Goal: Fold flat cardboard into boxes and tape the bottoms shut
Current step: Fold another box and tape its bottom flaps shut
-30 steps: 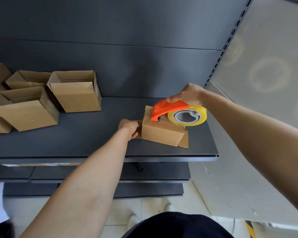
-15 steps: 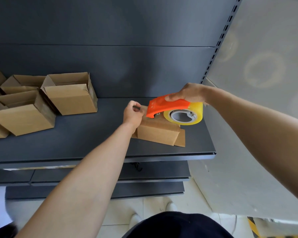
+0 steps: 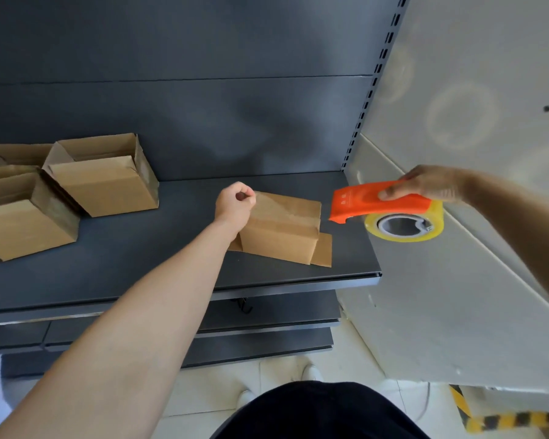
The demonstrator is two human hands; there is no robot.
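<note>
A small cardboard box (image 3: pixel 282 229) lies bottom-up on the dark shelf (image 3: pixel 140 261), a strip of clear tape running across its top face and a flap sticking out at its lower right. My left hand (image 3: pixel 235 204) sits at the box's top left corner, its fingers curled over that edge. My right hand (image 3: pixel 425 185) grips the orange tape dispenser (image 3: pixel 374 201) with its yellowish tape roll (image 3: pixel 404 228). The dispenser hangs in the air to the right of the box, apart from it, over the shelf's right end.
Several folded, open-topped cardboard boxes (image 3: pixel 105 175) stand together at the shelf's left. A slotted upright post (image 3: pixel 366 99) and a pale wall panel (image 3: pixel 457 280) bound the shelf on the right. Lower shelves (image 3: pixel 267 321) jut out beneath the front edge.
My right hand has pulled the dispenser off the box's top and away to the right. My left hand moved from the box's left side to its top left corner.
</note>
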